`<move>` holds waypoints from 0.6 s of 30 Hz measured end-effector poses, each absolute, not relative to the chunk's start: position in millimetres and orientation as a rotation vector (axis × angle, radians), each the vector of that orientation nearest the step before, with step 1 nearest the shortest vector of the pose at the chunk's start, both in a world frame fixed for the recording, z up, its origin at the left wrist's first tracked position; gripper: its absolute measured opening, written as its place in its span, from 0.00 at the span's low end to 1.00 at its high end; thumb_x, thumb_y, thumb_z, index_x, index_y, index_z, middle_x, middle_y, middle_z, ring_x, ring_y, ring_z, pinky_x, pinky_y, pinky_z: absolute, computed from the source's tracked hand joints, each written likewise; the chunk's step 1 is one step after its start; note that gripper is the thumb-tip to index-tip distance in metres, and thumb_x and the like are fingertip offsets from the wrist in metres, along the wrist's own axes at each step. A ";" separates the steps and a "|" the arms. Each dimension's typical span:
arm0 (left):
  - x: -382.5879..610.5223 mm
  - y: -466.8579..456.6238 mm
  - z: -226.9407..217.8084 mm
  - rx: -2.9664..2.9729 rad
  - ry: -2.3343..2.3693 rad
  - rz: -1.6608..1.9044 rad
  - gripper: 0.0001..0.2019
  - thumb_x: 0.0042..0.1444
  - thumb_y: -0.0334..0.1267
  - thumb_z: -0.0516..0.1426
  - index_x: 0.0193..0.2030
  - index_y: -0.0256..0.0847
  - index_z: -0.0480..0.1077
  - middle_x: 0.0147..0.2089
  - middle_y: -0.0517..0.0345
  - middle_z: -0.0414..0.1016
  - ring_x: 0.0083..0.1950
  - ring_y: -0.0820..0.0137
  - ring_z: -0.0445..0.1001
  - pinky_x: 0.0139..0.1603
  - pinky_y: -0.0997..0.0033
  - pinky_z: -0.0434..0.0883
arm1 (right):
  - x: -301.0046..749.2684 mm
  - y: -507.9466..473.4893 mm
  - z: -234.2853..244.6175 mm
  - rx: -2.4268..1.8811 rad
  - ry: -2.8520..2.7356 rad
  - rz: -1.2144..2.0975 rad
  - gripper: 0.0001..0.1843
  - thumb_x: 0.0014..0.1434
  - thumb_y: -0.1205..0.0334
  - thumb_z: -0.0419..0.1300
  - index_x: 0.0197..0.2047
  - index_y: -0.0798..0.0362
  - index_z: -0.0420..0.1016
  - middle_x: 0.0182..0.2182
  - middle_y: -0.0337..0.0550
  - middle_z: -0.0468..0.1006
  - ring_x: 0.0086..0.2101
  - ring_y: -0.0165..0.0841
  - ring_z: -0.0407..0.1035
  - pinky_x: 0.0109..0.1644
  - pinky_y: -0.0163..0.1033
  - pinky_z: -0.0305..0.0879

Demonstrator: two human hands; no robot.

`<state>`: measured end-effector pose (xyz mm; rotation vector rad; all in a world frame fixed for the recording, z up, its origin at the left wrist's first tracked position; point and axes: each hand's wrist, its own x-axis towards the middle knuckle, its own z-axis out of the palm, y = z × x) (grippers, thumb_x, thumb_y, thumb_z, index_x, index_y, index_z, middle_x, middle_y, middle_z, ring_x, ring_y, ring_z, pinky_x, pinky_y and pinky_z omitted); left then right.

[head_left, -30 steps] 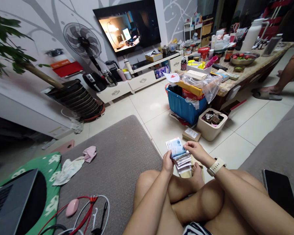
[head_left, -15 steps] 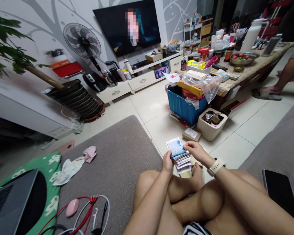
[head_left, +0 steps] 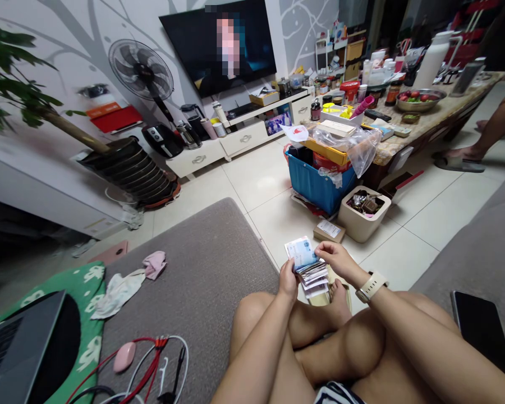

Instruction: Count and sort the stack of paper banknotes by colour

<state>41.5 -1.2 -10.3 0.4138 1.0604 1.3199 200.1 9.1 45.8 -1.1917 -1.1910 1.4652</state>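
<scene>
A thick stack of small printed cards or pages (head_left: 313, 276) is held out over my crossed legs; whether they are bound together I cannot tell. Its top sheet, pale blue and white with small print (head_left: 303, 252), is tilted up, and the layered edges below are fanned apart. My left hand (head_left: 288, 279) grips the stack at its left side, thumb on the top sheet. With thumb and forefinger, my right hand (head_left: 334, 257) pinches the top sheet's right edge. A cream watch (head_left: 372, 286) is on my right wrist.
Around me are a grey sofa (head_left: 202, 269), a black phone (head_left: 482, 331), cables (head_left: 154, 359) and a laptop (head_left: 21, 348). In front stand a beige bin (head_left: 364, 221), a small box (head_left: 328, 231), a blue basket (head_left: 315, 182) and a laden table (head_left: 429, 126). Another person's leg (head_left: 494, 123) shows at right.
Almost nothing differs. Both hands keep the same hold on the stack, and only the television picture has shifted slightly.
</scene>
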 end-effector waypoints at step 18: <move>39.2 -0.7 -9.6 0.373 1.041 1.317 0.16 0.41 0.45 0.65 0.33 0.34 0.78 0.32 0.50 0.82 0.37 0.58 0.80 0.41 0.61 0.72 | 201.9 7.9 47.4 -1.147 -1.217 1.500 0.06 0.43 0.62 0.62 0.27 0.53 0.74 0.26 0.38 0.73 0.29 0.32 0.64 0.36 0.38 0.59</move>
